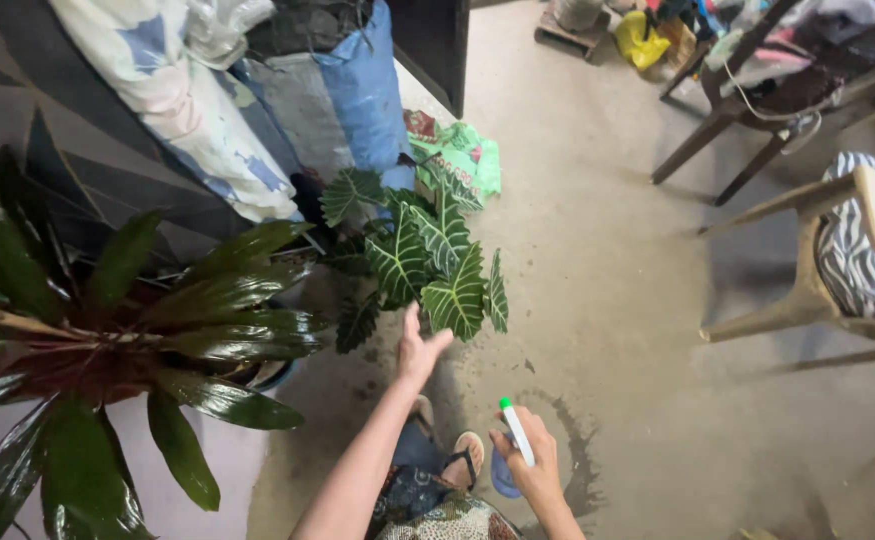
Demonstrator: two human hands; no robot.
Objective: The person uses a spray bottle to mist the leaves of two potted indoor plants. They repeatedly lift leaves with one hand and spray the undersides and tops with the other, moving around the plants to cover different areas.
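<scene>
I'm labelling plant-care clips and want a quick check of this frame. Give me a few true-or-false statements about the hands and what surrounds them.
1. The left hand reaches to a striped leaf of the small plant. True.
2. The right hand holds a pair of scissors. False: it holds a spray bottle with a white and green top.
3. A wooden chair with a striped cushion stands to the right. True.
4. The floor is green grass. False: it is bare concrete, damp near the bottle.

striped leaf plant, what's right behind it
Behind the striped-leaf plant stand a blue sack and a green bag. Its pot is hidden by leaves.
</scene>
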